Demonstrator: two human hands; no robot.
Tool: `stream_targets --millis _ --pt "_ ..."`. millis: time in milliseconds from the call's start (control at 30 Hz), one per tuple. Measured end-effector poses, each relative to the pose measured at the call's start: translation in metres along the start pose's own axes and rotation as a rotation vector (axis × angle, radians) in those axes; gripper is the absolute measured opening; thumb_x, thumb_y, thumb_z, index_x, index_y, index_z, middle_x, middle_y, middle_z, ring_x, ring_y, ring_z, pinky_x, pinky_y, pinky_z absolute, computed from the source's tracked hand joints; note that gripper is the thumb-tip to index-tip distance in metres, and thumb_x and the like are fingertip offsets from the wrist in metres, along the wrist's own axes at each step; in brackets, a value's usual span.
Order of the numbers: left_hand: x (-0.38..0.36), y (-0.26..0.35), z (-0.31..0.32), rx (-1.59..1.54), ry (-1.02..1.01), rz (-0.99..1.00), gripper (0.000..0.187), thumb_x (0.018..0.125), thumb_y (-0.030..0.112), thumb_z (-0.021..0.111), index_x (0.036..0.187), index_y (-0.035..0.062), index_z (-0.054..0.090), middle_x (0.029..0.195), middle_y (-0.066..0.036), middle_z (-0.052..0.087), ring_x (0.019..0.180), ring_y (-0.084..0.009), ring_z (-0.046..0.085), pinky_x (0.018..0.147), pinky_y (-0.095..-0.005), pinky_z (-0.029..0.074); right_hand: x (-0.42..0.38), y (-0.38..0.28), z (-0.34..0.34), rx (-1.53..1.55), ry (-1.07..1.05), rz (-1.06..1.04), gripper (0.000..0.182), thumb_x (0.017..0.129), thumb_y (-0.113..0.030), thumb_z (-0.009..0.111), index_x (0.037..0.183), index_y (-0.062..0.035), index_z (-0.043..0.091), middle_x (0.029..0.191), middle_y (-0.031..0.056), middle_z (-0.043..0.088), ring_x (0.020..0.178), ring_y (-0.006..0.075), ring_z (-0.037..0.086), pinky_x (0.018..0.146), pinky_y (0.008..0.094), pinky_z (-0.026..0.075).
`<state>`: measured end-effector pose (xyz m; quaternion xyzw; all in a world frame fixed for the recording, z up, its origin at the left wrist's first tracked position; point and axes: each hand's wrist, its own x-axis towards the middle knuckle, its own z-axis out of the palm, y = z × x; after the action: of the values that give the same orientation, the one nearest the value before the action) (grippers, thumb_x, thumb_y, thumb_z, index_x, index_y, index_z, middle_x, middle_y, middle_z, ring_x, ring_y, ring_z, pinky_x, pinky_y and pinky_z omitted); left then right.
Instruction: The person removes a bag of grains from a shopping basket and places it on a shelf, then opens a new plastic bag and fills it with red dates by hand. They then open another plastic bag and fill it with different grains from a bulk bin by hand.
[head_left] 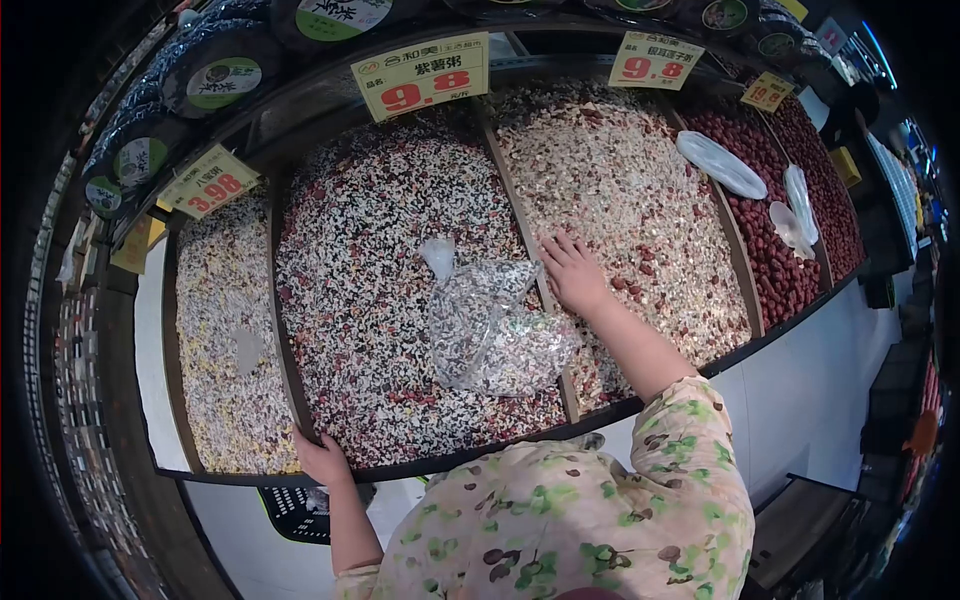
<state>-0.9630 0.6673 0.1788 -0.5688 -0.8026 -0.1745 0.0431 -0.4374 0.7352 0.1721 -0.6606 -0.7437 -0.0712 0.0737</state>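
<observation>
My right hand (572, 272) lies with its fingers apart on the pale grain mix (610, 170), beside the wooden divider (515, 200). Just left of it, a clear plastic bag (490, 330) with grain in it rests on the dark and white grain mix (370, 230), its twisted top (437, 258) pointing up and left. At the bin's front edge, my left hand (322, 460) rests near the end of the left divider (285, 330). Its fingertips are partly hidden at the edge, and what it grips there cannot be made out.
A yellow-white grain bin (220, 300) is on the left, red dates (770, 240) on the right with plastic scoops or bags (722, 165). Price signs (422, 77) stand along the back. Below the front edge sits a black basket (290, 512). A dark stand (805, 535) is at lower right.
</observation>
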Motion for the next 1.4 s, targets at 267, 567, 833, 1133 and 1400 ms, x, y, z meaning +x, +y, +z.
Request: stream_targets --millis 267,567,833,1133,1400 --pt "-0.002 -0.003 0.000 0.002 -0.005 -0.011 0.058 0.076 0.013 0.059 0.129 0.0008 0.039 0.122 -0.020 0.050 0.109 -0.0349 0.049 0.093 -0.0406 0.038 -0.048 0.034 -0.034 -0.136 -0.082 0.071 0.039 0.082 -0.024 0.052 0.120 -0.0136 0.053 0.135 0.0066 0.041 0.130 0.0291 0.028 0.106 0.0453 0.022" --pt "-0.003 -0.007 0.002 -0.010 0.032 0.015 0.058 0.075 0.013 0.059 0.129 0.0004 0.040 0.123 -0.019 0.050 0.110 -0.0336 0.049 0.094 -0.0400 0.038 -0.075 -0.027 -0.032 0.073 0.037 -0.004 0.047 0.081 -0.020 0.051 0.127 -0.0084 0.045 0.139 0.0077 0.035 0.131 0.0278 0.026 0.107 0.0425 0.021" --pt "-0.003 -0.003 0.000 0.011 0.022 0.006 0.059 0.075 0.013 0.059 0.129 0.0003 0.040 0.123 -0.019 0.050 0.110 -0.0335 0.049 0.093 -0.0395 0.038 -0.042 -0.019 -0.015 0.014 -0.041 -0.052 0.047 0.080 -0.017 0.048 0.125 -0.0048 0.046 0.137 0.0070 0.037 0.131 0.0273 0.025 0.107 0.0449 0.019" --pt "-0.005 -0.011 0.007 0.029 0.054 0.044 0.058 0.075 0.015 0.059 0.128 0.0007 0.040 0.124 -0.018 0.050 0.111 -0.0321 0.049 0.093 -0.0400 0.039 -0.047 0.053 -0.046 -0.206 -0.056 0.209 0.039 0.084 -0.021 0.047 0.123 -0.0133 0.050 0.138 0.0064 0.036 0.133 0.0284 0.023 0.107 0.0461 0.019" --pt "-0.004 -0.002 0.000 0.025 0.002 -0.010 0.059 0.075 0.014 0.060 0.129 0.0029 0.039 0.122 -0.017 0.051 0.109 -0.0326 0.050 0.092 -0.0393 0.039 -0.140 -0.021 -0.054 0.079 -0.004 0.005 0.042 0.082 -0.023 0.053 0.122 -0.0088 0.049 0.136 0.0084 0.039 0.129 0.0299 0.030 0.104 0.0456 0.026"
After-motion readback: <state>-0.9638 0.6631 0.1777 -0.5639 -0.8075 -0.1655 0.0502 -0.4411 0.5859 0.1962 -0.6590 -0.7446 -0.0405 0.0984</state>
